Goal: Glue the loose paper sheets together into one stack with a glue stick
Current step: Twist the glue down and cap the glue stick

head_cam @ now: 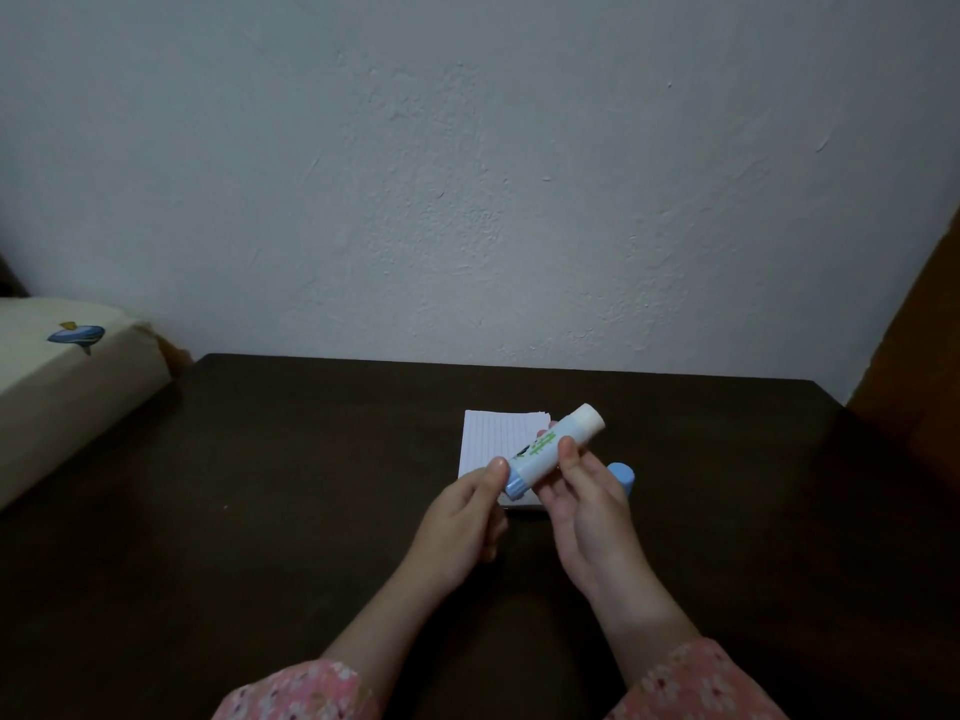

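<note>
We hold the glue stick (550,449) in the air above the dark wooden table (311,459), uncapped, its white glue end tilted up and to the right. Our left hand (462,517) pinches its blue twist base between thumb and fingers; our right hand (582,491) grips the barrel, thumb on top. Its blue cap (623,472) shows just behind our right hand. The small stack of lined paper sheets (493,441) lies on the table directly beneath the stick.
</note>
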`<state>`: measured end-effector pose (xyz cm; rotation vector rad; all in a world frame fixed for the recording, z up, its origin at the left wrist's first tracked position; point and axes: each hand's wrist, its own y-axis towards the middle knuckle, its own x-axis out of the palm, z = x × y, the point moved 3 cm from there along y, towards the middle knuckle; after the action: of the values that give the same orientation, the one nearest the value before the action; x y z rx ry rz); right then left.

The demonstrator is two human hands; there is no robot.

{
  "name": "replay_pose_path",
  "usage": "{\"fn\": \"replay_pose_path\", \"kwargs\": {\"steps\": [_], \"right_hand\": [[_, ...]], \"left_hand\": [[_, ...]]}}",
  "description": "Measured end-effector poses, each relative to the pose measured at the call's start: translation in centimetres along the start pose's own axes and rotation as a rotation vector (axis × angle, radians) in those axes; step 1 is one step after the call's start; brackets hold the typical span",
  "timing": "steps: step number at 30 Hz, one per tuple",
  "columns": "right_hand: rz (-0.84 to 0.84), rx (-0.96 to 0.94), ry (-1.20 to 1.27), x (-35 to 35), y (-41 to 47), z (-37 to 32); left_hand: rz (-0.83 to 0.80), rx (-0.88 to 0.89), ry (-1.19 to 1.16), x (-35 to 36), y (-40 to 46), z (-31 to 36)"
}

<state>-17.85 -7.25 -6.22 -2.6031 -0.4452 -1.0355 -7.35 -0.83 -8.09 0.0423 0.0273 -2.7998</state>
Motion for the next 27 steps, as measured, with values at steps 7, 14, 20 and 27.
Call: {"fn": "replay_pose_path", "kwargs": {"steps": [7, 14, 20, 27], "right_hand": [[-0.011, 0.000, 0.007, 0.1, 0.0, -0.1], [0.034, 0.007, 0.001, 0.1, 0.0, 0.5], [0.050, -0.001, -0.012, -0.1, 0.3, 0.6], [0.033, 0.008, -0.001, 0.1, 0.1, 0.9]], "left_hand": [[-0.010, 0.137, 0.159, -1.0, -0.1, 0.2], [-0.041, -0.091, -0.056, -0.4, 0.2, -0.2], [-0.049, 0.048, 0.037, -0.9, 0.0, 0.1], [-0.027, -0.052, -0.132, -0.8, 0.3, 0.0]]}}
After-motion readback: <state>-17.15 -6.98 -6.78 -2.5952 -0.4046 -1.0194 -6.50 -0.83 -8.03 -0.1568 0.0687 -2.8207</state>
